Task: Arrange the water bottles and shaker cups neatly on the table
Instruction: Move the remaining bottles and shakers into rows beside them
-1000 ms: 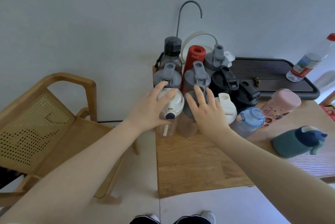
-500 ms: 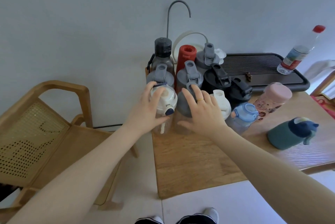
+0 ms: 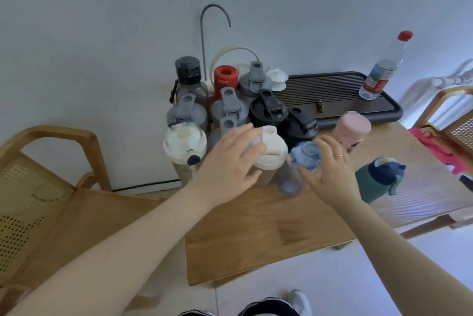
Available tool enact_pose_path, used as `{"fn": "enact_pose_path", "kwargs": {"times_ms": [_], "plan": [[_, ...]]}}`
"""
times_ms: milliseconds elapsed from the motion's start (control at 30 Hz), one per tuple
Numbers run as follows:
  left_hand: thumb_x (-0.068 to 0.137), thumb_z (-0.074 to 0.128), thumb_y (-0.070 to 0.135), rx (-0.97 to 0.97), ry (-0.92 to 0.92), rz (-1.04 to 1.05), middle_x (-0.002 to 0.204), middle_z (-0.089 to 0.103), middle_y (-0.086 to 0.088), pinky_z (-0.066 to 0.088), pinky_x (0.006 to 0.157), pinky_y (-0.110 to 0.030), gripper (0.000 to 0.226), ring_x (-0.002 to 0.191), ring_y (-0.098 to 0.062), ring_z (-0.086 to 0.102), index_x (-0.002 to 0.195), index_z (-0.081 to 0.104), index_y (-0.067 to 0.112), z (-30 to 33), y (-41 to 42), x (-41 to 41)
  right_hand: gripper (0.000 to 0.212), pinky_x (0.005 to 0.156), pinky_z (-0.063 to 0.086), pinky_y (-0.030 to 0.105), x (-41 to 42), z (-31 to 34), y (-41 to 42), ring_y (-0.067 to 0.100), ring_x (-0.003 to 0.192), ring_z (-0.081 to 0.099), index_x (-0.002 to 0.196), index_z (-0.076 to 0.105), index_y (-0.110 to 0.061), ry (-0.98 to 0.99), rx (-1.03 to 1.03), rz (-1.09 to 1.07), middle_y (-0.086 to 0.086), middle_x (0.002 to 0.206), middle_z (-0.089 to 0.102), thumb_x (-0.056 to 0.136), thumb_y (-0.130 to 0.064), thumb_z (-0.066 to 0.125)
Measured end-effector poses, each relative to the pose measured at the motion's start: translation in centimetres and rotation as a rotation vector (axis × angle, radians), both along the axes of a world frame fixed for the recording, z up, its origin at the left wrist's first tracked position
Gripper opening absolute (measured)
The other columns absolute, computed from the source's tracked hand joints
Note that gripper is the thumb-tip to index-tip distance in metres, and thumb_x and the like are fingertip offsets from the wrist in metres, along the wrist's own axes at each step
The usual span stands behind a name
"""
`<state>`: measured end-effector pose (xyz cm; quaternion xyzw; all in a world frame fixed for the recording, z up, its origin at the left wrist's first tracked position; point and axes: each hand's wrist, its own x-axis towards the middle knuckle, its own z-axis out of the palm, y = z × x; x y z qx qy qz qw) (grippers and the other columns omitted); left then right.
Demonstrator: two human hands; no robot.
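A tight cluster of shaker cups and bottles stands at the far left corner of the wooden table point(image 3: 268, 236). It holds grey-lidded shakers point(image 3: 230, 108), a red bottle point(image 3: 225, 77), two black shakers point(image 3: 268, 110) and a white-lidded shaker with a dark button point(image 3: 184, 146). My left hand point(image 3: 230, 164) lies with spread fingers against another white-lidded shaker point(image 3: 272, 151). My right hand point(image 3: 330, 169) presses flat on the right side of a clear bottle with a blue lid point(image 3: 305, 157). A pink bottle point(image 3: 353, 128) and a green bottle with a navy lid point(image 3: 376, 180) stand apart to the right.
A dark slatted tray point(image 3: 332, 95) runs along the wall, with a plastic water bottle point(image 3: 384, 69) on its right end. A thin curved pipe point(image 3: 204, 34) rises behind the cluster. Wooden cane chairs stand at the left point(image 3: 38, 187) and far right point(image 3: 455, 121).
Both hands shifted right. The left hand left the dark-button shaker for the other white-lidded shaker; the right hand left the grey shaker for the blue-lidded bottle.
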<state>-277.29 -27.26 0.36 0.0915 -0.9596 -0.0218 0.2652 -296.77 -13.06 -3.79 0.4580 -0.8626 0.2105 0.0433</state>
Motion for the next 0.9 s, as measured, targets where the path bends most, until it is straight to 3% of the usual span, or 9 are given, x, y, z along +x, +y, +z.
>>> {"fn": "enact_pose_path", "kwargs": {"times_ms": [100,167,233,400,500,600,700,800,900], "plan": [[0.064,0.077,0.024,-0.024,-0.178,0.056,0.133,0.050,-0.019,0.024,0.108,-0.041,0.062,0.126,-0.033,0.044,0.118,0.053,0.006,-1.5,2.8,-4.4,0.082,0.084,0.053,0.044,-1.2,-0.4,0.3,0.033,0.118,0.054,0.137,0.034,-0.012,-0.105,0.100,0.086,0.008,0.145,0.037,0.072,-0.043,0.074],[0.074,0.071,0.028,0.023,-0.278,0.156,0.149,0.025,-0.021,0.009,0.114,-0.038,0.079,0.138,-0.033,0.024,0.137,0.030,0.006,-2.2,4.0,-6.8,0.081,0.077,0.053,0.041,-1.8,-0.4,-0.3,0.031,0.113,0.057,0.136,0.033,-0.012,-0.162,0.067,0.098,0.007,0.142,0.039,0.072,-0.037,0.075],[0.083,0.061,0.032,0.086,-0.373,0.258,0.154,0.006,-0.019,0.000,0.115,-0.038,0.081,0.142,-0.031,0.008,0.143,0.012,0.009,-3.0,4.1,-8.5,0.077,0.077,0.050,0.039,-2.3,-0.2,-0.9,0.031,0.113,0.056,0.133,0.034,-0.011,-0.204,0.032,0.107,0.009,0.136,0.045,0.072,-0.033,0.075],[0.066,0.074,0.043,0.038,-0.469,0.356,0.139,0.043,-0.016,0.026,0.110,-0.043,0.075,0.133,-0.033,0.033,0.126,0.045,0.008,-3.5,4.5,-9.7,0.074,0.087,0.045,0.038,-4.0,-0.1,-1.4,0.032,0.120,0.049,0.135,0.033,-0.012,-0.162,0.087,0.258,0.010,0.137,0.043,0.076,-0.032,0.072],[0.071,0.066,0.052,0.129,-0.371,0.369,0.145,0.035,-0.014,0.017,0.114,-0.042,0.081,0.137,-0.030,0.024,0.133,0.036,0.009,-3.0,5.1,-10.6,0.074,0.108,0.030,0.041,-6.6,1.7,-0.6,0.029,0.136,0.032,0.137,0.037,-0.016,-0.018,0.115,0.363,0.007,0.149,0.033,0.076,-0.047,0.066],[0.077,0.061,0.050,0.186,-0.327,0.338,0.152,0.022,-0.009,0.010,0.115,-0.035,0.084,0.140,-0.025,0.017,0.142,0.020,0.016,-2.3,5.8,-12.4,0.061,0.111,0.025,0.044,-11.8,4.3,0.6,0.030,0.138,0.027,0.135,0.042,-0.018,-0.039,0.027,0.227,0.008,0.149,0.034,0.082,-0.044,0.059],[0.079,0.062,0.045,0.222,-0.371,0.336,0.152,0.021,-0.009,0.015,0.113,-0.037,0.079,0.138,-0.027,0.020,0.142,0.021,0.022,-2.1,6.6,-14.8,0.069,0.109,0.028,0.048,-17.2,5.0,1.1,0.036,0.138,0.024,0.143,0.028,-0.022,-0.190,0.201,0.077,0.009,0.154,0.023,0.084,-0.039,0.060],[0.077,0.067,0.036,0.193,-0.415,0.419,0.145,0.032,-0.012,0.035,0.100,-0.044,0.067,0.129,-0.033,0.034,0.135,0.037,0.021,-2.5,7.3,-16.3,0.092,0.105,0.034,0.045,-19.6,4.2,0.5,0.038,0.132,0.035,0.148,0.009,-0.030,-0.475,0.319,0.132,0.012,0.155,0.013,0.077,-0.037,0.069],[0.064,0.079,0.027,0.197,-0.416,0.504,0.122,0.054,-0.018,0.049,0.075,-0.046,0.060,0.105,-0.039,0.054,0.117,0.055,0.016,-2.5,7.9,-16.7,0.097,0.099,0.040,0.041,-20.0,3.4,-0.7,0.037,0.124,0.044,0.147,0.007,-0.034,-0.478,0.398,0.214,0.011,0.153,0.016,0.076,-0.034,0.072]]}}
